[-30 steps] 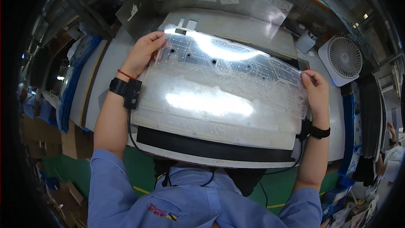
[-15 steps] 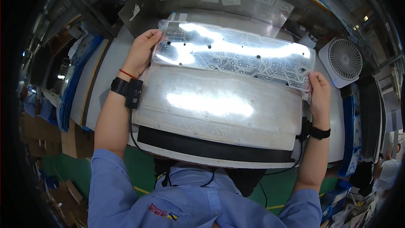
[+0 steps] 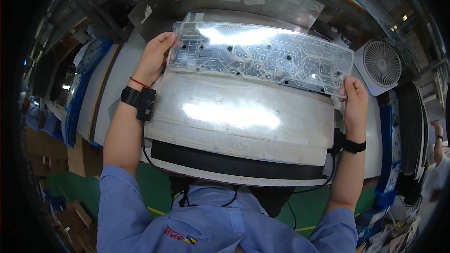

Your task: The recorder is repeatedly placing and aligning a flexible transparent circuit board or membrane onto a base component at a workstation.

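At the far edge of a stack of clear sheets [image 3: 211, 133] on the surface [image 3: 372, 131], the left hand [image 3: 153, 58] and right hand [image 3: 355, 98] each pinch one end of a see-through circuit sheet [image 3: 253, 58].

The circuit sheet [image 3: 262, 63] is transparent, patterned with pale angular traces, small light dots and scattered round black spots. The stacked sheets [image 3: 234, 94] are translucent grey-white; the mat [image 3: 234, 161] and 2 wrist straps [image 3: 355, 146] are black. The cord bracelet [image 3: 139, 82] is red, the shirt [image 3: 211, 218] blue, the floor [image 3: 314, 211] green with yellow lines [image 3: 156, 211].
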Demonstrator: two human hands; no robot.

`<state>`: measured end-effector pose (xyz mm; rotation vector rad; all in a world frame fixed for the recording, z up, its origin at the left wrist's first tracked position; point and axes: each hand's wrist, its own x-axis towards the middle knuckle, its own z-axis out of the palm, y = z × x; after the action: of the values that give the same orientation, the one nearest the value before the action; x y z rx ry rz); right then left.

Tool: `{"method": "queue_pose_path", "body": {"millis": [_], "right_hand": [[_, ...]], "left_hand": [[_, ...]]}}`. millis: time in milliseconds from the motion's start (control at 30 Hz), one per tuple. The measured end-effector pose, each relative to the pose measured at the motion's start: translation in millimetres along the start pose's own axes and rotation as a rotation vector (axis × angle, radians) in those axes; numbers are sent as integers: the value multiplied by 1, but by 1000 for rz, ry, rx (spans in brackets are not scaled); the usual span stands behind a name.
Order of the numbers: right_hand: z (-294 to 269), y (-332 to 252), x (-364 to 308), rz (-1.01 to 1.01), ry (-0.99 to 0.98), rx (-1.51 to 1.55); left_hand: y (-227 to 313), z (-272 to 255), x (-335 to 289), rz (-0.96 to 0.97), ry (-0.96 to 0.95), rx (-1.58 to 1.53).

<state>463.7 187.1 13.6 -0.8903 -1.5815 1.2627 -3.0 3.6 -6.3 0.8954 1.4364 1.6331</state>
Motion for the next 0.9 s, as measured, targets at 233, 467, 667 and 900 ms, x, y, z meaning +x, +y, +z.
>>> {"method": "queue_pose_path", "body": {"millis": [233, 467, 667, 900], "right_hand": [[-2, -1, 0, -27, 50, 39], [5, -7, -2, 5, 58, 48], [-2, 2, 0, -18, 57, 25], [-3, -4, -2, -143, 79, 193]], "left_hand": [[9, 12, -9, -8, -79, 144], [-1, 1, -1, 38, -61, 59], [0, 6, -2, 23, 64, -2], [0, -9, -5, 283, -176, -289]]}}
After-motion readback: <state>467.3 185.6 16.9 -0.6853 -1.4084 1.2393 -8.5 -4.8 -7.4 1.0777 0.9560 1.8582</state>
